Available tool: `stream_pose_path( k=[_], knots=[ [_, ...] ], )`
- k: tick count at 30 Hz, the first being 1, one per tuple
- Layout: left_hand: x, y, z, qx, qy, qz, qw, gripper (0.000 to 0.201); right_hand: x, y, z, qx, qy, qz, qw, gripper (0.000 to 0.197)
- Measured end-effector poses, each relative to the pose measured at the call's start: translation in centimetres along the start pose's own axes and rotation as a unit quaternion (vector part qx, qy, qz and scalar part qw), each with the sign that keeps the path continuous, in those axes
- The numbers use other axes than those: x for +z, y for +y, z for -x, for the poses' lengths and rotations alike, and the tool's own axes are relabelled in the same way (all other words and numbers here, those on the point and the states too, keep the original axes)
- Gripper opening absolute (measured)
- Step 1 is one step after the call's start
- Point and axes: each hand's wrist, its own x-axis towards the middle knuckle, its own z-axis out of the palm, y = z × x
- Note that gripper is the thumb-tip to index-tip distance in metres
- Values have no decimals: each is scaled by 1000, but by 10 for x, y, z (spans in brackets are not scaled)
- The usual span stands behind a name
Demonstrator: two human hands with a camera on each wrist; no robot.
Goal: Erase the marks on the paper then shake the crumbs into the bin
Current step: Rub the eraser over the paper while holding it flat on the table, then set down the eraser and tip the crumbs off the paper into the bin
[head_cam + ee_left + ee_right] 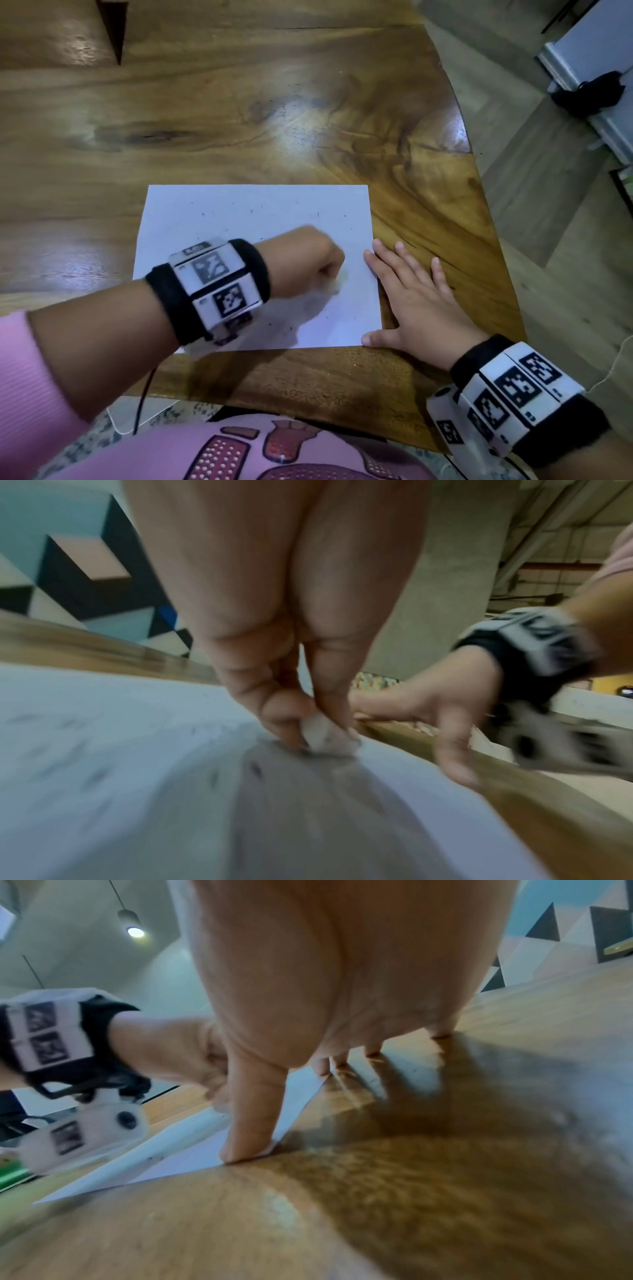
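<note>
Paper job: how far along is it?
Mid-erasing. The paper shows only faint specks and scattered crumbs. The left hand pinches an eraser against it; the right hand pins its edge. Shaking crumbs out is left; no bin is in view.

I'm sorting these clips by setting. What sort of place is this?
Probably a home or casual indoor room, though that is uncertain: a glossy live-edge wooden table, a wall painted in coloured geometric shapes, and a pendant lamp hanging from the ceiling.
</note>
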Motion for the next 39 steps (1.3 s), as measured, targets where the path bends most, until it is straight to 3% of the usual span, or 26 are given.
stream_pose_path(
  k=[3, 6, 10, 14, 16, 19, 20, 24, 26, 29, 31, 34, 37, 39],
  knots=[
    [-16, 7, -30, -58, 96, 15, 994, 7, -1, 0, 0, 4, -2, 0, 1000, 113],
    [-12, 9, -37, -74, 102, 30, 992, 15, -1, 0, 0, 2, 1, -5, 1000, 113],
    [-7, 7, -27, -47, 33, 42, 997, 14, 0, 1, 0, 1, -1, -1, 1000, 113],
    [-12, 10, -38, -71, 120, 44, 989, 11, -1, 0, 0, 1, 2, -6, 1000, 113],
    [-11, 13, -38, -58, 98, 34, 993, 10, -1, 0, 0, 1, 1, -5, 1000, 113],
    [-9, 16, -27, -22, -4, 29, 999, 7, -1, 0, 0, 1, -1, 0, 1000, 113],
    [-10, 15, -26, -23, -2, 25, 999, 7, -1, 0, 0, 1, -1, -1, 1000, 113],
    [-12, 7, -38, -64, 128, 27, 989, 7, -1, 0, 0, 3, -2, 0, 1000, 113],
    [-11, 7, -34, -43, 94, 14, 995, 11, -1, 0, -1, 2, -3, 0, 1000, 113],
    [-9, 7, -19, 0, -49, -16, 999, 12, -1, 1, 0, 2, -3, 1, 1000, 113],
    [-15, -3, -13, -3, -66, -19, 998, 5, -1, 0, 0, 1, -2, -1, 1000, 113],
    [-40, -39, -15, -87, 59, 41, 994, 9, 0, 1, -1, 0, 1, -7, 1000, 113],
    [-68, -78, -18, -199, 201, 91, 955, 6, 1, 1, -1, -2, 0, -4, 1000, 113],
    [-77, -95, -19, -247, 236, 127, 931, 5, 1, 1, -1, -1, 0, -4, 1000, 113]
  ],
)
